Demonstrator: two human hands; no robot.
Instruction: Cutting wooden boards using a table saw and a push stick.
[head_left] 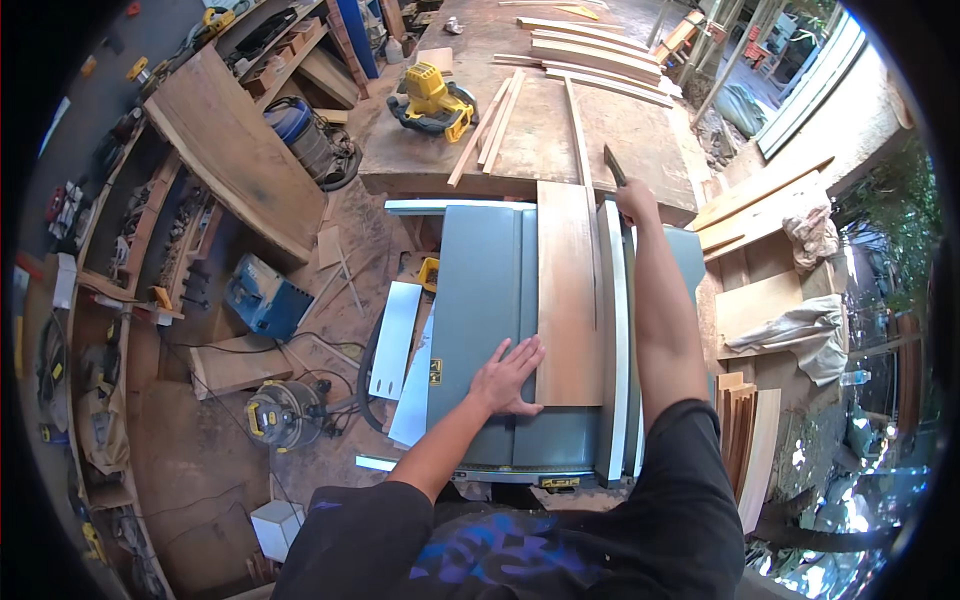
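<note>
A wide wooden board (568, 300) lies lengthwise on a grey-green table saw top (482, 330). A dark narrow line runs along the board's right side, near the long pale rip fence (613, 340). My left hand (508, 378) is flat with fingers spread, its fingertips and thumb against the board's left edge close to its near end. Beyond the fence, my right hand (637, 203) is closed round a slim dark stick (613, 165) that points up and away over the far end. The stick's exact kind is unclear, and its lower part is hidden in my fist.
A wooden outfeed table (400, 165) holds a yellow circular saw (436, 100) and several thin wood strips (600, 55). Left on the floor stand a shop vacuum (285, 412), a blue machine (265, 295) and loose cables. Boards (745, 430) and a cloth (800, 335) lie at right.
</note>
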